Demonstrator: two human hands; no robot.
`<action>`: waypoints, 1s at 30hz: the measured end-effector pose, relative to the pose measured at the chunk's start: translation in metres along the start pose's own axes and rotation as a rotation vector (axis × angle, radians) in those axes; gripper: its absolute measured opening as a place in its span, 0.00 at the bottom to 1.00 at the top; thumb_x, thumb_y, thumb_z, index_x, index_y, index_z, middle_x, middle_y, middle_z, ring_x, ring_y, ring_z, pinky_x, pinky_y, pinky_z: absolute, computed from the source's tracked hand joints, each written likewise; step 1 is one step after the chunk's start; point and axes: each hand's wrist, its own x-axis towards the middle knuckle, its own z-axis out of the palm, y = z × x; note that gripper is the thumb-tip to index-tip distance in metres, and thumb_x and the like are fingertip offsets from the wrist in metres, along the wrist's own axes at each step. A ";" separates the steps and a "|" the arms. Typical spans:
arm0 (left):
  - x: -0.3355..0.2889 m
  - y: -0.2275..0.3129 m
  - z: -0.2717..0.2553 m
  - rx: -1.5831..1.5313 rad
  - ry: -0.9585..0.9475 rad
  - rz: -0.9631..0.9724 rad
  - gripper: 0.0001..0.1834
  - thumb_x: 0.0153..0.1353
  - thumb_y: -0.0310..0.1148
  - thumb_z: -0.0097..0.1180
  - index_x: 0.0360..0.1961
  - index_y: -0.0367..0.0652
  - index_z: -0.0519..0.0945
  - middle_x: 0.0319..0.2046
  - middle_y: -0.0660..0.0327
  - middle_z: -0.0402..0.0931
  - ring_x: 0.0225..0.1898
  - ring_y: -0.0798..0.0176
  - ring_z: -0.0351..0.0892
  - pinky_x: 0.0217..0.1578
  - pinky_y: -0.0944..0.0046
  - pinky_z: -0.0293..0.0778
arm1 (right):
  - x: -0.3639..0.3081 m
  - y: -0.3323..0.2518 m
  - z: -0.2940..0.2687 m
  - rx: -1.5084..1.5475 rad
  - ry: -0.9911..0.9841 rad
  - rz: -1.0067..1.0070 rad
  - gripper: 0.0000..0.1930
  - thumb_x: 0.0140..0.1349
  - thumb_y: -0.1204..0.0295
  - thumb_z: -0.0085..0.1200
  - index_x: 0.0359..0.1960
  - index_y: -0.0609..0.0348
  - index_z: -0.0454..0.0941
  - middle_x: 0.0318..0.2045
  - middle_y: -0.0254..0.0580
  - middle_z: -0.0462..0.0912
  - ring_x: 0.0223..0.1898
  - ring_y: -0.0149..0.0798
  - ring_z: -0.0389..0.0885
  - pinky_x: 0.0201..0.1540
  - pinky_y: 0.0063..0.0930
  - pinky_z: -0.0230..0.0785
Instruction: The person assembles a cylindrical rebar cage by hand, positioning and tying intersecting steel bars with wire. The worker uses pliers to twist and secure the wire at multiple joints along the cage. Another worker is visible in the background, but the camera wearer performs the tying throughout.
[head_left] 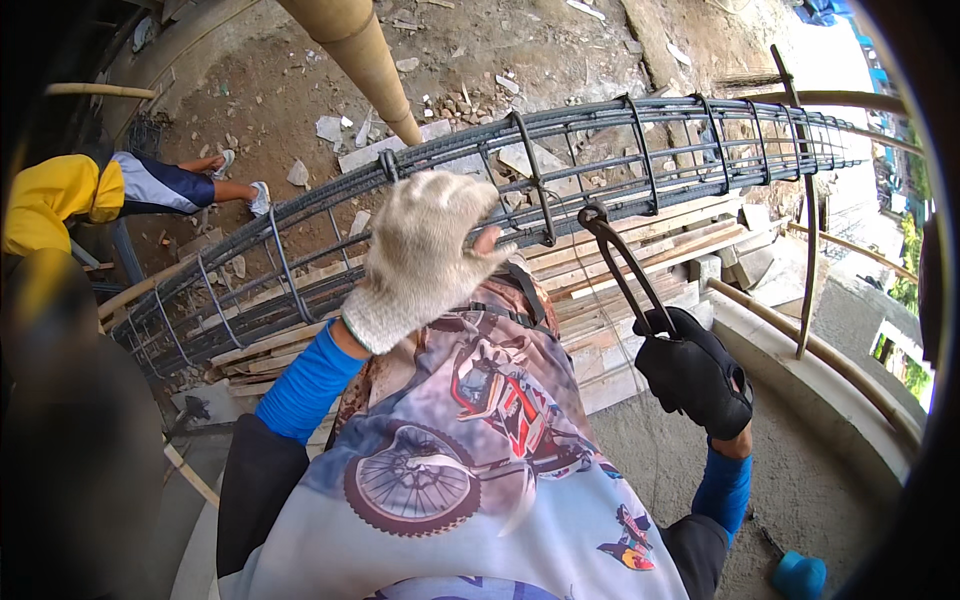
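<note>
A long cage of steel reinforcing bars (682,190), with square stirrups around it, runs across in front of me. My left hand (420,255), in a whitish knit glove, is at the cage's near side with its fingers curled; one bare fingertip shows. Whatever those fingers hold is hidden behind the glove. In a black glove, my right hand (695,372) grips the handles of dark steel pincers (625,265). Their jaw end points up, close to the cage's lower bars and just right of a stirrup (533,180).
Timber planks (640,240) lie beneath the cage. A thick bamboo pole (350,60) rises ahead. Another person (110,190), in yellow, is at the left. Rubble covers the ground beyond. A concrete ledge (790,370) and a blue object (798,575) are at the right.
</note>
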 end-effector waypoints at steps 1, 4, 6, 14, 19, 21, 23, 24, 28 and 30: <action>0.002 -0.012 0.003 0.072 -0.018 -0.021 0.27 0.50 0.42 0.77 0.49 0.45 0.81 0.43 0.58 0.82 0.51 0.50 0.81 0.50 0.49 0.76 | -0.003 -0.003 0.001 -0.009 -0.002 0.025 0.17 0.72 0.69 0.57 0.59 0.58 0.77 0.27 0.37 0.83 0.22 0.31 0.80 0.24 0.27 0.71; 0.002 -0.034 0.021 0.226 -0.148 -0.005 0.25 0.52 0.51 0.74 0.43 0.47 0.81 0.38 0.59 0.83 0.45 0.53 0.82 0.45 0.49 0.75 | -0.007 -0.010 0.002 -0.190 0.059 -0.049 0.17 0.71 0.69 0.58 0.59 0.58 0.78 0.27 0.39 0.83 0.23 0.33 0.81 0.25 0.28 0.72; -0.003 -0.039 0.033 0.233 -0.217 -0.029 0.24 0.53 0.52 0.72 0.42 0.47 0.81 0.33 0.60 0.82 0.41 0.53 0.84 0.44 0.50 0.74 | -0.004 -0.015 0.002 -0.414 0.137 -0.198 0.17 0.71 0.69 0.58 0.59 0.58 0.78 0.28 0.39 0.83 0.24 0.34 0.81 0.26 0.29 0.73; -0.008 -0.049 0.055 0.134 -0.101 0.000 0.19 0.57 0.51 0.69 0.37 0.48 0.80 0.27 0.59 0.81 0.34 0.53 0.83 0.41 0.52 0.72 | 0.006 -0.034 -0.003 -0.838 0.260 -0.420 0.17 0.70 0.69 0.60 0.57 0.60 0.79 0.29 0.42 0.84 0.27 0.40 0.83 0.29 0.33 0.74; -0.009 -0.049 0.053 0.091 -0.081 -0.028 0.16 0.58 0.48 0.68 0.37 0.49 0.80 0.27 0.59 0.81 0.35 0.54 0.83 0.41 0.51 0.73 | 0.003 -0.038 -0.008 -0.886 0.261 -0.434 0.17 0.69 0.70 0.61 0.57 0.60 0.80 0.30 0.44 0.85 0.28 0.43 0.84 0.31 0.35 0.75; -0.006 -0.042 0.054 0.069 -0.091 -0.011 0.16 0.58 0.48 0.68 0.37 0.49 0.80 0.26 0.59 0.81 0.35 0.54 0.83 0.41 0.51 0.73 | 0.000 -0.037 -0.012 -0.897 0.261 -0.446 0.17 0.69 0.70 0.62 0.56 0.61 0.80 0.30 0.45 0.85 0.29 0.44 0.84 0.32 0.36 0.76; -0.005 -0.039 0.054 0.062 -0.102 -0.005 0.17 0.58 0.49 0.68 0.38 0.49 0.81 0.26 0.59 0.80 0.34 0.54 0.83 0.40 0.51 0.73 | -0.001 -0.035 -0.014 -0.913 0.264 -0.463 0.17 0.68 0.70 0.62 0.56 0.61 0.80 0.31 0.46 0.85 0.29 0.46 0.84 0.32 0.37 0.76; -0.005 -0.037 0.054 0.061 -0.108 -0.006 0.17 0.57 0.49 0.68 0.38 0.49 0.80 0.26 0.59 0.80 0.34 0.53 0.83 0.39 0.51 0.73 | -0.001 -0.033 -0.015 -0.919 0.262 -0.470 0.17 0.68 0.70 0.63 0.56 0.61 0.80 0.31 0.46 0.85 0.30 0.46 0.84 0.33 0.37 0.77; -0.008 -0.030 0.050 0.043 -0.105 -0.007 0.18 0.57 0.50 0.69 0.38 0.49 0.80 0.25 0.60 0.80 0.34 0.54 0.83 0.39 0.51 0.73 | 0.001 -0.026 -0.015 -0.940 0.270 -0.500 0.17 0.67 0.70 0.64 0.55 0.62 0.81 0.32 0.48 0.86 0.31 0.49 0.85 0.34 0.39 0.77; -0.009 -0.028 0.048 0.053 -0.110 -0.011 0.19 0.57 0.50 0.69 0.38 0.49 0.80 0.25 0.60 0.80 0.33 0.54 0.83 0.39 0.51 0.73 | 0.003 -0.025 -0.012 -0.948 0.277 -0.515 0.17 0.67 0.70 0.64 0.55 0.62 0.81 0.32 0.49 0.86 0.32 0.50 0.85 0.35 0.40 0.78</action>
